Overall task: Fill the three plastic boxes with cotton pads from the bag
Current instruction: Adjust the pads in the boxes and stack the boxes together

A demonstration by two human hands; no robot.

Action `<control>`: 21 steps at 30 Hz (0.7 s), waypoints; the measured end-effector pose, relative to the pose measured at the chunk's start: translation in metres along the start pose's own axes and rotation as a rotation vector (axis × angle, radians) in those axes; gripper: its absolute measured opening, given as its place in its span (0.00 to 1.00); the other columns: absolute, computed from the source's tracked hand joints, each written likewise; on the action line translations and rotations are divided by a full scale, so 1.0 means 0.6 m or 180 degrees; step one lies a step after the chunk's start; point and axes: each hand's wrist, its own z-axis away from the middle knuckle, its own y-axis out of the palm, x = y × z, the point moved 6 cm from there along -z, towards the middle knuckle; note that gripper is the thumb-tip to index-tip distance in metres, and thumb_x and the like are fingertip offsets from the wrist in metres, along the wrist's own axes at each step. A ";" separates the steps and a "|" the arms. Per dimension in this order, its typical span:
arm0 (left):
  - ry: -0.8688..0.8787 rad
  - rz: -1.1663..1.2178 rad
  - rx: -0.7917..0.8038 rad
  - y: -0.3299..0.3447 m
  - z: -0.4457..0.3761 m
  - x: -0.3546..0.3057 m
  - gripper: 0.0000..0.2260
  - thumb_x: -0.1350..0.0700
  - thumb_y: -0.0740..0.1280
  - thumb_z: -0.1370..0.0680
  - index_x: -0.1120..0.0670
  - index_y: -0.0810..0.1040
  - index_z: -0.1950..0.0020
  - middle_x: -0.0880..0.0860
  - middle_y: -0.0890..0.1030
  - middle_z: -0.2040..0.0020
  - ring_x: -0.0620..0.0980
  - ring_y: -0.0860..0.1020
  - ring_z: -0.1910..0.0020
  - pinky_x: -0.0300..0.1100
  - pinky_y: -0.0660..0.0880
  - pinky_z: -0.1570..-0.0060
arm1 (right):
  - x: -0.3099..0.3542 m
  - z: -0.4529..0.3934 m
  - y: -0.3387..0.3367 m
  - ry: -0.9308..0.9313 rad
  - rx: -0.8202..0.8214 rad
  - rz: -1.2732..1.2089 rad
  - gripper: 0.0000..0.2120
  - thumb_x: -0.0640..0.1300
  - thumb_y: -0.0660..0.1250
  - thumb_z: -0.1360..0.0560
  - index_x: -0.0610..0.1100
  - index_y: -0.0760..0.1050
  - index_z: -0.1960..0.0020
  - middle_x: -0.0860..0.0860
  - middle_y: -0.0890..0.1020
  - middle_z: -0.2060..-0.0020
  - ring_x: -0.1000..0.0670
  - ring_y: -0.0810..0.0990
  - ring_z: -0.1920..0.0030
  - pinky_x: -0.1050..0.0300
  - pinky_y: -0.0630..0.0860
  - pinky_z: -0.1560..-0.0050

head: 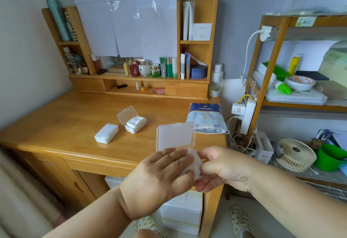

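The third box [194, 164] sits in my hands just off the front edge of the surface [62, 125], its clear lid [175, 139] standing open behind my fingers. My left hand [161, 177] lies flat, fingers straight, pressing the cotton pads [193, 159] down; my right hand [216, 168] cups the box from the side and beneath, fingers curled round it. I judge the trick is to press evenly so the stack squares up below the rim, then swing the lid shut without catching a corner. On the surface, one box [106, 133] is closed; another [135, 124] stands open and full. The bag [205, 118] lies near the right edge.
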 end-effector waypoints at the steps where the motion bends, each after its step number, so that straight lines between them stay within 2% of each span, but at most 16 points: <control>1: -0.0047 0.0039 -0.0004 -0.001 0.000 0.003 0.09 0.59 0.57 0.19 0.54 0.76 0.51 0.54 0.83 0.46 0.53 0.80 0.43 0.46 0.77 0.45 | -0.002 0.000 -0.001 -0.0048 0.0036 -0.0200 0.14 0.30 0.61 0.27 0.39 0.75 0.44 0.43 0.83 0.63 0.50 0.83 0.66 0.60 0.79 0.67; 3: -0.0229 0.0177 -0.0069 -0.007 0.001 0.015 0.10 0.61 0.59 0.21 0.55 0.80 0.52 0.54 0.83 0.45 0.54 0.80 0.43 0.47 0.77 0.44 | -0.004 0.004 -0.004 -0.0154 0.0181 -0.0871 0.11 0.33 0.61 0.24 0.38 0.75 0.43 0.42 0.83 0.60 0.48 0.83 0.64 0.59 0.79 0.65; 5: -0.0419 0.0394 -0.0191 -0.013 0.001 0.025 0.07 0.62 0.62 0.23 0.54 0.77 0.48 0.54 0.82 0.45 0.54 0.80 0.42 0.47 0.76 0.44 | 0.000 0.009 -0.005 -0.0167 0.0435 -0.1414 0.14 0.45 0.64 0.25 0.38 0.76 0.44 0.40 0.82 0.58 0.47 0.83 0.64 0.56 0.80 0.64; 7: -0.0512 0.0563 -0.0219 -0.013 -0.001 0.026 0.10 0.63 0.64 0.25 0.53 0.73 0.46 0.55 0.82 0.45 0.54 0.80 0.44 0.46 0.75 0.42 | 0.004 0.012 0.001 -0.0115 0.0592 -0.1406 0.25 0.59 0.63 0.29 0.40 0.75 0.44 0.40 0.80 0.59 0.47 0.81 0.67 0.56 0.79 0.66; 9: -0.0615 0.0636 -0.0185 -0.008 -0.003 0.024 0.17 0.66 0.70 0.30 0.52 0.72 0.46 0.58 0.81 0.48 0.57 0.80 0.49 0.45 0.73 0.41 | 0.008 0.008 0.012 -0.0163 0.0412 -0.1044 0.31 0.66 0.63 0.34 0.42 0.75 0.43 0.44 0.78 0.64 0.50 0.76 0.73 0.59 0.76 0.72; 11: -0.0708 0.0709 -0.0222 -0.004 -0.005 0.024 0.21 0.68 0.72 0.34 0.52 0.72 0.46 0.55 0.78 0.52 0.55 0.80 0.53 0.48 0.72 0.38 | 0.007 -0.001 0.019 -0.0316 -0.0064 -0.0785 0.29 0.65 0.66 0.35 0.44 0.76 0.44 0.48 0.75 0.69 0.53 0.71 0.78 0.63 0.69 0.77; 13: -0.0783 0.0766 -0.0290 0.000 -0.005 0.026 0.21 0.68 0.73 0.34 0.52 0.72 0.46 0.52 0.76 0.52 0.51 0.80 0.48 0.50 0.70 0.35 | -0.002 -0.011 0.024 -0.0434 -0.0471 -0.0887 0.19 0.57 0.67 0.29 0.44 0.76 0.47 0.50 0.72 0.74 0.53 0.66 0.79 0.63 0.63 0.77; 15: -0.0913 0.0852 -0.0300 0.002 0.001 0.030 0.21 0.66 0.74 0.33 0.53 0.71 0.46 0.51 0.80 0.51 0.47 0.77 0.41 0.50 0.67 0.33 | -0.009 -0.017 0.028 -0.0440 -0.0653 -0.1169 0.08 0.49 0.66 0.25 0.44 0.75 0.52 0.51 0.69 0.77 0.53 0.63 0.80 0.63 0.60 0.77; 17: -0.1161 0.1037 -0.0312 -0.001 0.014 0.037 0.22 0.64 0.74 0.32 0.54 0.70 0.42 0.51 0.79 0.46 0.46 0.74 0.36 0.49 0.65 0.31 | -0.011 -0.022 0.023 -0.0482 -0.0817 -0.1299 0.03 0.44 0.65 0.24 0.44 0.75 0.54 0.51 0.67 0.78 0.53 0.61 0.80 0.64 0.58 0.78; 19: -0.1677 0.1162 -0.0433 -0.005 0.038 0.051 0.23 0.62 0.72 0.31 0.55 0.69 0.39 0.50 0.76 0.41 0.46 0.72 0.35 0.43 0.66 0.33 | -0.007 -0.022 0.006 -0.0620 -0.1077 -0.1318 0.02 0.42 0.67 0.25 0.44 0.75 0.55 0.51 0.69 0.78 0.53 0.61 0.81 0.65 0.55 0.78; 21: -0.2747 0.1728 -0.0743 -0.007 0.070 0.067 0.19 0.59 0.69 0.30 0.54 0.72 0.40 0.45 0.78 0.44 0.44 0.77 0.42 0.35 0.72 0.42 | 0.003 -0.018 -0.014 -0.0859 -0.1352 -0.1195 0.02 0.43 0.68 0.25 0.44 0.77 0.55 0.52 0.74 0.75 0.54 0.62 0.80 0.64 0.56 0.79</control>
